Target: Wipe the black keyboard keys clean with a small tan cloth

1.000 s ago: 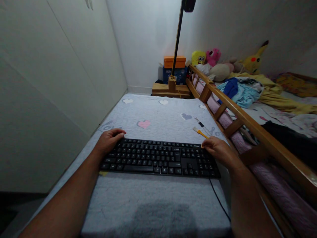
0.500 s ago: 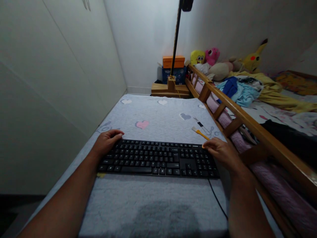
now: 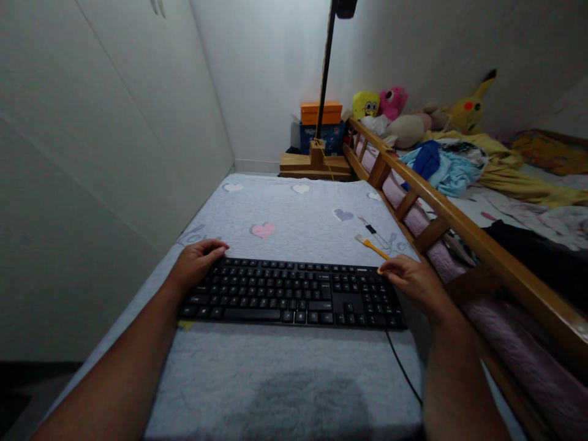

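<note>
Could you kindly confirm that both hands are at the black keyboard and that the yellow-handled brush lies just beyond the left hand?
Not quite: the head view shows the yellow-handled brush just beyond the right hand, not the left hand. Both hands are indeed at the black keyboard.

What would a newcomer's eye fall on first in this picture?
First, the black keyboard, lying on the pale cloth below centre, with the left hand and right hand at its ends. Then the yellow-handled brush beyond its right end, and the pink plush toy towards the upper right.
</note>
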Action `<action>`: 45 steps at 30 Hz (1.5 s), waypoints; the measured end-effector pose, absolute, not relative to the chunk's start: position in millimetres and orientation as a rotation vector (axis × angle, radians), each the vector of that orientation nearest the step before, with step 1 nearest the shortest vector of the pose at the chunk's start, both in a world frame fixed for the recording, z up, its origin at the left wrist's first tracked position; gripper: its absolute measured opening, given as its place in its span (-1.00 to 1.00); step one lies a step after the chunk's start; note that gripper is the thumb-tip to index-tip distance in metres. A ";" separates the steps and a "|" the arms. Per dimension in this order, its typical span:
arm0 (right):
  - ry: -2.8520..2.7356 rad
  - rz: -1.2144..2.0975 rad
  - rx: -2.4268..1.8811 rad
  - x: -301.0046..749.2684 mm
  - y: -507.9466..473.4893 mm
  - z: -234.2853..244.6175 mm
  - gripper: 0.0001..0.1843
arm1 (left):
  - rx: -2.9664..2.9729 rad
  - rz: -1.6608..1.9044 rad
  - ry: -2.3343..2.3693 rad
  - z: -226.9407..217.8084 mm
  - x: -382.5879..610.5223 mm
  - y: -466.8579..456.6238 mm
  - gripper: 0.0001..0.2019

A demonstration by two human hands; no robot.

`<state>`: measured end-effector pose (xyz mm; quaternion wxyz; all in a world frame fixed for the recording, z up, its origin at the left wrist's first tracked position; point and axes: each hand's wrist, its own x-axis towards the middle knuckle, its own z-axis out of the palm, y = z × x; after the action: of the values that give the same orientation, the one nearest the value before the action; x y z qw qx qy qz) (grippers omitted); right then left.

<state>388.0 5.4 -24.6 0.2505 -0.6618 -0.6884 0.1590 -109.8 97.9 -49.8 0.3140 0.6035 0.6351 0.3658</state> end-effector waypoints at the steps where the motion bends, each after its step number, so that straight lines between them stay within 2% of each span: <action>1: -1.870 0.442 -1.808 388.0 5.6 -24.7 -0.79 | 1.587 0.966 1.676 -48.7 -109.1 97.4 -0.61; 17: -1.804 0.270 -1.887 373.0 8.7 -20.3 -0.82 | 1.573 0.985 1.663 -45.5 -106.8 95.9 -0.63; 23: -1.996 0.416 -1.539 319.1 7.9 -10.8 -0.80 | 1.575 0.960 1.681 -49.4 -109.1 97.4 -0.62; 36: -2.219 0.290 -1.630 289.0 5.8 -20.8 -0.78 | 1.649 0.964 1.682 -53.7 -112.2 99.7 -0.60; 45: -2.304 0.342 -1.596 288.9 1.6 -18.7 -0.76 | 1.617 0.967 1.661 -54.1 -113.5 99.9 -0.64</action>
<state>288.9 1.6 -18.7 0.1583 -0.5579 -0.8058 0.1197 -113.5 99.9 -54.1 0.3100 0.6120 0.6287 0.3662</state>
